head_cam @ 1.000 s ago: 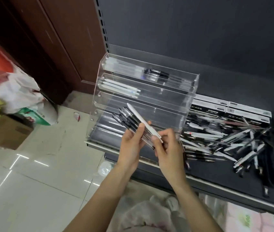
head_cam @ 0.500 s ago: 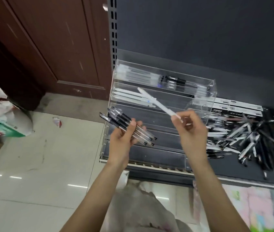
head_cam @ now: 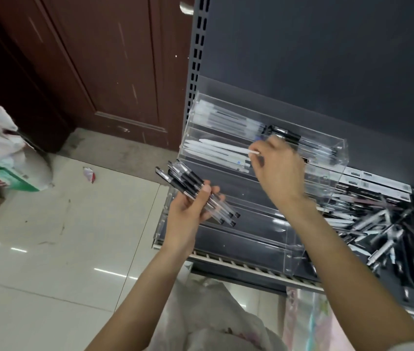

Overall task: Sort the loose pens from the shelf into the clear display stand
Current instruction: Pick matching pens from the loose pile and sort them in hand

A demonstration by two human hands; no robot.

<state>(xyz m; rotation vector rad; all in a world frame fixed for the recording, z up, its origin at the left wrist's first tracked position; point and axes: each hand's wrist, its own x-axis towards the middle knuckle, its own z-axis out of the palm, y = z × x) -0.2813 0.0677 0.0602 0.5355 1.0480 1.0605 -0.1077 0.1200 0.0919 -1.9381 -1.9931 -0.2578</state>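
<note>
Clear plastic makes up the display stand (head_cam: 332,173), which sits on the dark shelf (head_cam: 352,285) with its rows stepping up toward the back wall. The right hand (head_cam: 276,171) is stretched out over the stand, arm reaching up and forward from the lower right. Its fingers are curled and it pinches the end of a white pen (head_cam: 226,146). That pen lies almost flat, pointing left, in the second row from the top, on top of the other white pens (head_cam: 216,155) there. The hand looks a bit blurry, so the exact finger hold is hard to see.

The left hand (head_cam: 188,214) is held up in front of the stand's left side, palm turned toward the face, arm coming up from the bottom middle. Its thumb and fingers are wrapped around a bunch of black pens (head_cam: 195,193). The bunch slants, with the caps up and to the left and the clear ends down and to the right.

More pens rest in the top row (head_cam: 264,127) of the stand. A big messy pile of loose pens (head_cam: 378,229) lies on the shelf to the right of the stand. Long flat boxes (head_cam: 378,186) sit behind the pile.
</note>
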